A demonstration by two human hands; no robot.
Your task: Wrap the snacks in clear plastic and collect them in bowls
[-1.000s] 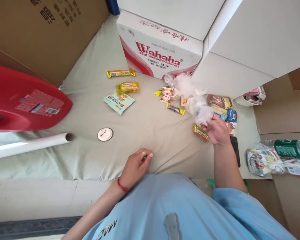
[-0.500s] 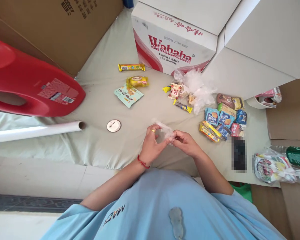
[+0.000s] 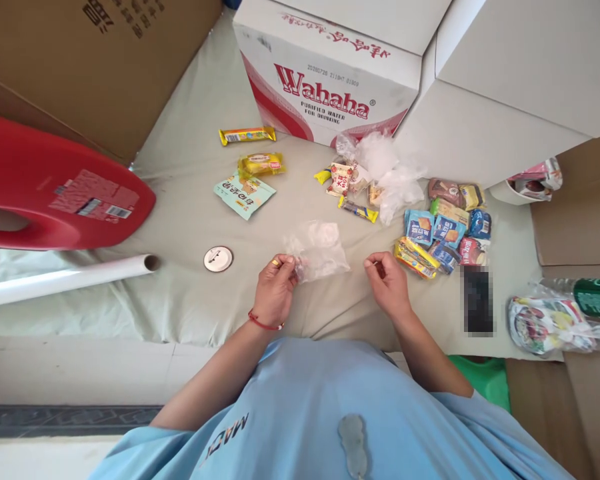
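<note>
My left hand pinches the lower left edge of a clear plastic bag, which spreads out to the right over the cloth. To the right of the bag, and apart from it, my right hand is closed with its fingers curled; nothing shows in it. Beyond the bag lie a blue-and-yellow wrapped snack bar and a white-and-red snack packet, next to a crumpled heap of clear plastic bags. A group of small snack packets sits right of my right hand.
A round white badge, a pale green packet and two yellow packets lie to the left. Around them stand a red jug, a white tube and a Wahaha carton. A pixelated dark object is at right.
My hands have moved apart, and my right hand has let go of the plastic bag. The bunched bag now lies spread out, still held by my left hand.
</note>
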